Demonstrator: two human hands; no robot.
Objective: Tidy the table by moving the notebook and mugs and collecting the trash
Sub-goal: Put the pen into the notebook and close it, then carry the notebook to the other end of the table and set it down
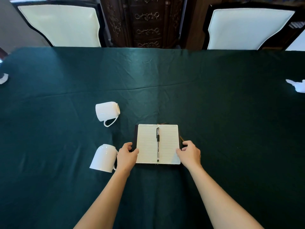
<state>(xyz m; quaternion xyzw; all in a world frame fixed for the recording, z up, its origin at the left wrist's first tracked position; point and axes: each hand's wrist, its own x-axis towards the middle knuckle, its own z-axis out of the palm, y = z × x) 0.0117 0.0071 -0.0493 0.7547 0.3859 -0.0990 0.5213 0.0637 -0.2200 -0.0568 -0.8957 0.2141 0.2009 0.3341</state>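
Note:
An open lined notebook (pixel 148 143) lies on the green tablecloth, with a black pen (pixel 158 142) along its spine. My left hand (pixel 127 155) grips the notebook's left edge and my right hand (pixel 189 153) grips its right edge. A white mug (pixel 107 111) lies on its side to the upper left. A second white mug (pixel 103 158) lies tipped over just left of my left hand. Crumpled white paper trash (pixel 297 85) sits at the far right edge, and another crumpled piece (pixel 3 78) at the far left edge.
The table (pixel 214 113) is covered in a dark green cloth. Two white upholstered chairs (pixel 62 25) (pixel 247 28) stand behind its far edge, with a carved dark wooden cabinet (pixel 145 22) between them.

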